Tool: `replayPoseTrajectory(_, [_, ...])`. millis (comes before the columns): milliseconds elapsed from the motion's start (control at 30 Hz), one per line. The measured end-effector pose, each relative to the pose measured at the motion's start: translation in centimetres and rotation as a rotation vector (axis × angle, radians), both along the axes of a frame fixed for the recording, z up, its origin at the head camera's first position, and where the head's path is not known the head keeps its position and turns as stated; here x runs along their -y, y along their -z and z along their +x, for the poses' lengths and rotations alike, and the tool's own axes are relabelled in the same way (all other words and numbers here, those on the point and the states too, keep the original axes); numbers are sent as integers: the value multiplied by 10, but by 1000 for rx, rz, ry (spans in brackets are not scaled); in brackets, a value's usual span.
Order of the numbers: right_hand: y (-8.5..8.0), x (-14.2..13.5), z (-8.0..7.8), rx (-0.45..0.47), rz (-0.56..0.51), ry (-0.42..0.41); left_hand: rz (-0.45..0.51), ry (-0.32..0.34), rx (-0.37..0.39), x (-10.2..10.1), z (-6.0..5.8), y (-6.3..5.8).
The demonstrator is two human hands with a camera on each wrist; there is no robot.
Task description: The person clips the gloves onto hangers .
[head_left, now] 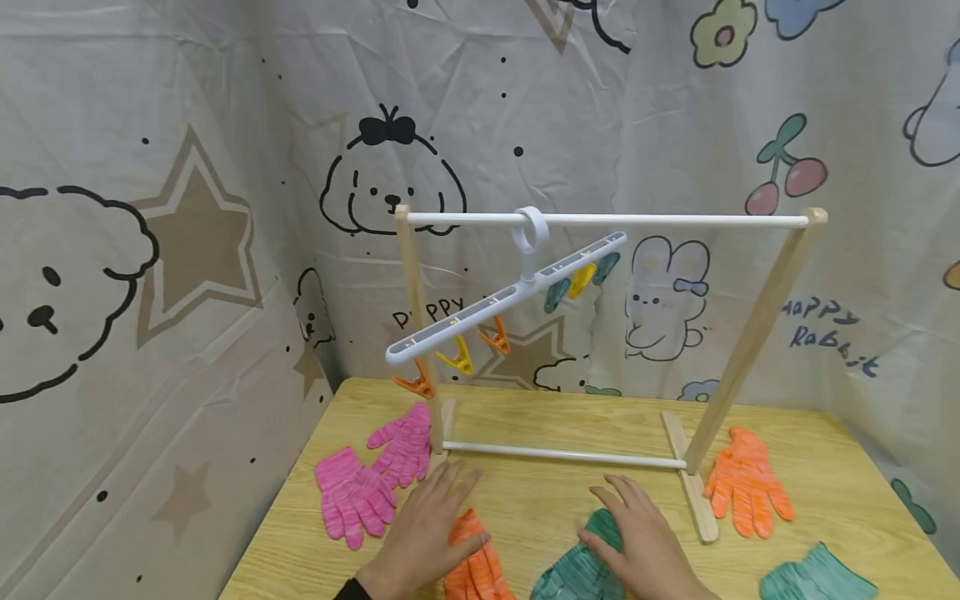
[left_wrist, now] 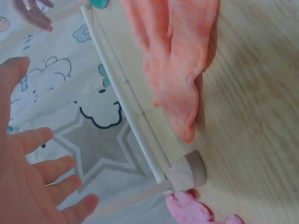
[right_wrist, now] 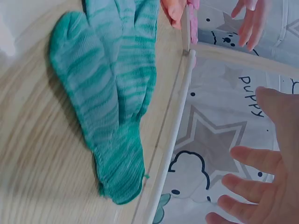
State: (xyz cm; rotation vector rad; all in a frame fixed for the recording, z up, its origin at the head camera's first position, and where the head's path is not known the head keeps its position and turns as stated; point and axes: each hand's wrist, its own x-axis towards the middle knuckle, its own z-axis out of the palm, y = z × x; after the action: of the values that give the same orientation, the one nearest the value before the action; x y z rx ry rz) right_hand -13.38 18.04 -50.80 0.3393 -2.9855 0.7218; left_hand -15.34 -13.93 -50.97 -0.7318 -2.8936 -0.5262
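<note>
My left hand (head_left: 426, 529) hovers with spread fingers over the table, above an orange knit glove (head_left: 476, 562). In the left wrist view, that glove (left_wrist: 175, 74) lies apart from the hand, cuff toward the rack. My right hand (head_left: 641, 537) is likewise spread, above a green striped glove (head_left: 581, 560); the right wrist view shows this glove (right_wrist: 114, 98) flat on the wood with nothing gripping it. Neither hand holds anything. Ahead of them a white hanger (head_left: 517, 292) hangs slanted from the rack's top bar (head_left: 660, 221), carrying orange, yellow and green clips (head_left: 581, 281).
Two pink gloves (head_left: 352, 496) lie left of the rack's wooden post (head_left: 420, 333). An orange glove (head_left: 748, 483) and another green glove (head_left: 817, 575) lie at the right. A lower white bar (head_left: 562, 455) spans the rack's feet. Printed cloth (head_left: 480, 100) surrounds the table (head_left: 300, 567).
</note>
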Motion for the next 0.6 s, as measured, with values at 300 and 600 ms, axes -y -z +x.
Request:
replayPoseTrajectory(300, [-11,-17,2,-176,-77,81,174,-111,-162,7,-14,-14])
replayPoseTrajectory(600, [-23,-47,-4,-343,-166,206,343,-290,-216,19,-31,-30])
